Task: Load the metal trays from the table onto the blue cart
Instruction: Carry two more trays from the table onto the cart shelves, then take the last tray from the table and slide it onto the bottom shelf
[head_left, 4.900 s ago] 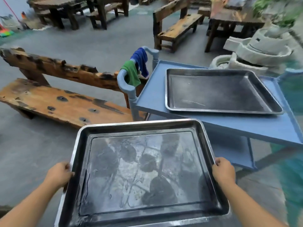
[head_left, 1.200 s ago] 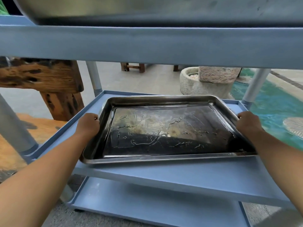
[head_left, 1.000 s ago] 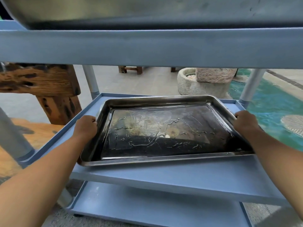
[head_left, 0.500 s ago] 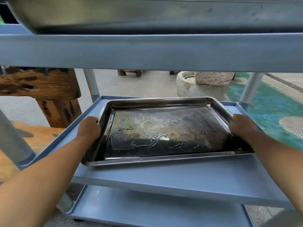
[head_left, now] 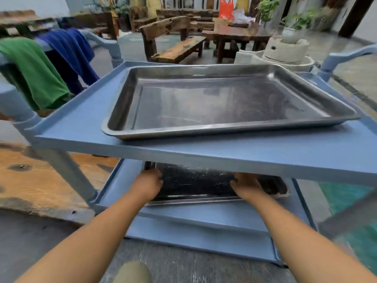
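The blue cart (head_left: pixel 81 127) stands in front of me with three shelves. One metal tray (head_left: pixel 224 103) lies empty on its top shelf. A second, wet metal tray (head_left: pixel 195 182) lies flat on the middle shelf (head_left: pixel 204 213), partly hidden by the top shelf. My left hand (head_left: pixel 148 184) is at that tray's left rim with curled fingers; motion blur hides whether it grips. My right hand (head_left: pixel 246 185) hovers over the tray's front part, away from its right rim, and holds nothing.
A green cloth (head_left: pixel 34 72) and a blue cloth (head_left: pixel 69 50) hang over the cart's left handle. A wooden bench (head_left: pixel 40 180) sits left of the cart. Stone millstones (head_left: pixel 285 52), benches and a table stand behind it. The bottom shelf (head_left: pixel 193 237) is bare.
The tray I carried went onto the middle shelf. Since half a second ago my view has risen above the top shelf, and my right hand has left the tray's right rim.
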Demonstrator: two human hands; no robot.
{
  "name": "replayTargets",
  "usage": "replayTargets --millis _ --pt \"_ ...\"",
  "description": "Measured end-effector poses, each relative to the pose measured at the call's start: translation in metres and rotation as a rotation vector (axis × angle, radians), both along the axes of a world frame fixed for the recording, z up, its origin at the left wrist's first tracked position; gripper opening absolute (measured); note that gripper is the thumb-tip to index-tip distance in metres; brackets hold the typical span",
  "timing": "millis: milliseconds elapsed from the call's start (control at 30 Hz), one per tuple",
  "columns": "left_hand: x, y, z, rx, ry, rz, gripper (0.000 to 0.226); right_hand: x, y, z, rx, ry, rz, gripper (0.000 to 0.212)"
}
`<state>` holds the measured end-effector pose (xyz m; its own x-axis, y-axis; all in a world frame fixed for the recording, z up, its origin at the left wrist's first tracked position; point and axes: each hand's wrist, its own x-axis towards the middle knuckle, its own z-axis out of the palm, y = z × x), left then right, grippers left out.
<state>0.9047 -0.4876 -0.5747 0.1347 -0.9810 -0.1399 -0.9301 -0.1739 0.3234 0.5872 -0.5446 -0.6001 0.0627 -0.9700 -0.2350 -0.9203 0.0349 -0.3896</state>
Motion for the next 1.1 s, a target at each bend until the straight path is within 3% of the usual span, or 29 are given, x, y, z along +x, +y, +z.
replayTargets --millis 167,400,500,667,900,1100 --pt "-0.020 0.068 0.084 0.103 0.060 0.021 0.034 0.019 0.087 0.080 0.095 -0.071 0.090 0.046" --pt "-0.043 0.175 0.189 0.166 0.055 0.118 0.031 0.028 0.180 0.186 0.123 -0.078 0.161 0.038" --pt "-0.051 0.219 0.216 0.181 0.062 0.190 0.033 0.043 0.202 0.216 0.118 -0.060 0.330 0.040" --pt "-0.039 0.294 0.241 0.237 0.037 0.309 0.030 0.089 0.234 0.245 0.158 -0.028 0.549 0.038" --pt "0.037 0.424 0.242 0.284 0.060 0.650 0.018 0.207 0.302 0.263 0.115 -0.013 0.892 0.037" --pt "0.097 0.543 0.239 0.243 0.091 0.929 0.028 0.331 0.393 0.270 0.105 0.040 1.209 0.042"
